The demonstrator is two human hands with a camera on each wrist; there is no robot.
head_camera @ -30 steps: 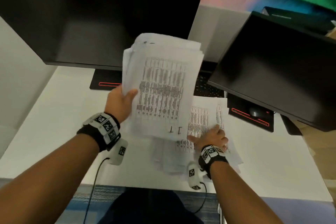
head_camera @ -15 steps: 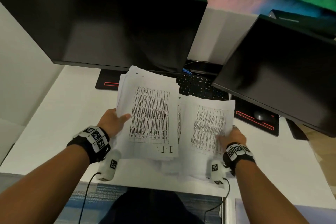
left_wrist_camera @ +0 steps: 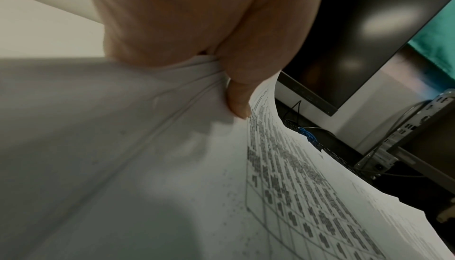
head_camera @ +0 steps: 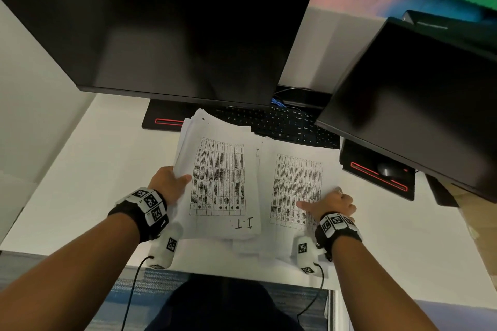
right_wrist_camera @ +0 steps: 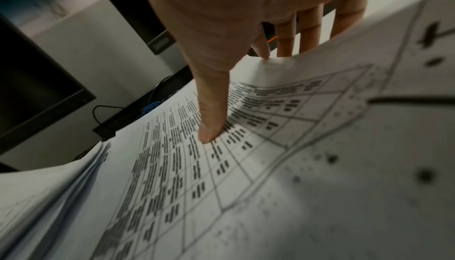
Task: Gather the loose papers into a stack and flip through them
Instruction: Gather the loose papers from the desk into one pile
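Observation:
A thick stack of printed papers (head_camera: 217, 177), tables on its top sheet and "I.T." handwritten near me, is held low over the desk. My left hand (head_camera: 172, 183) grips its left edge with the thumb (left_wrist_camera: 238, 97) on top and the fingers hidden beneath. Beside it on the right, a second bunch of printed sheets (head_camera: 295, 177) overlaps the stack's right edge. My right hand (head_camera: 330, 203) pinches its right side; the thumb (right_wrist_camera: 211, 124) presses on the table print and the fingers (right_wrist_camera: 307, 30) curl under the edge.
More loose sheets (head_camera: 250, 250) lie on the white desk (head_camera: 80, 183) under the held papers. Two dark monitors (head_camera: 174, 35) (head_camera: 430, 102) overhang the back. Behind the papers lie a black keyboard (head_camera: 282, 123) and, at right, a mouse (head_camera: 387, 169).
The left hand has lowered the stack from upright to nearly flat. The right hand, earlier flat on sheets on the desk, has taken hold of sheets and raised them beside the stack.

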